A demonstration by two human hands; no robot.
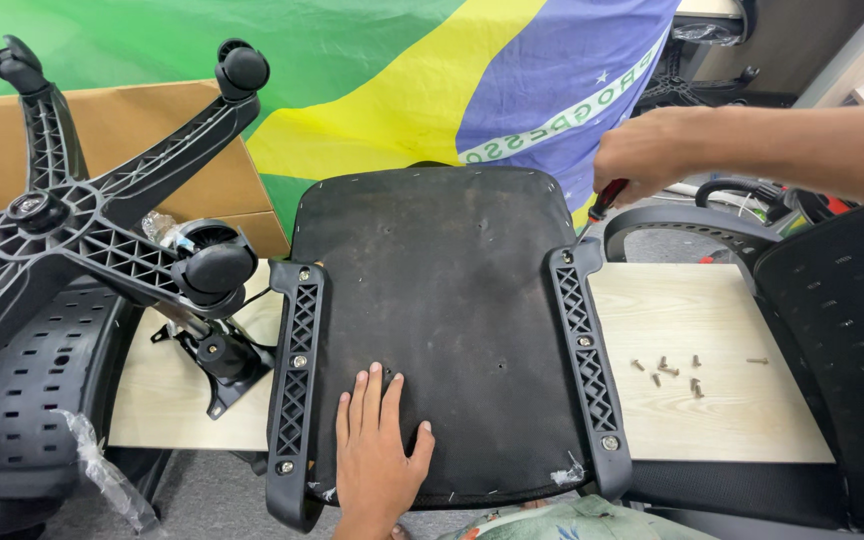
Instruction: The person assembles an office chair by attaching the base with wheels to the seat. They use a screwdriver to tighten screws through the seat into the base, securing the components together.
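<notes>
Two hands on this: my left hand, fingers flat and spread, presses the near edge of the upturned black seat pan, which lies across the pale table. I'd keep that pressure steady. Worn, dusty underside, ribbed armrest brackets bolted along both sides. Loose screws just right. Far-right corner: my right hand, fist closed around a red-handled screwdriver; keep the tip square, I'd say.

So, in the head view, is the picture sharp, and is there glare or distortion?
Head view: light is even and soft, no glare on the seat underside; left hand is sharp, right hand slightly soft; wide-lens bending shows at the edges, as on the chair base.
</notes>
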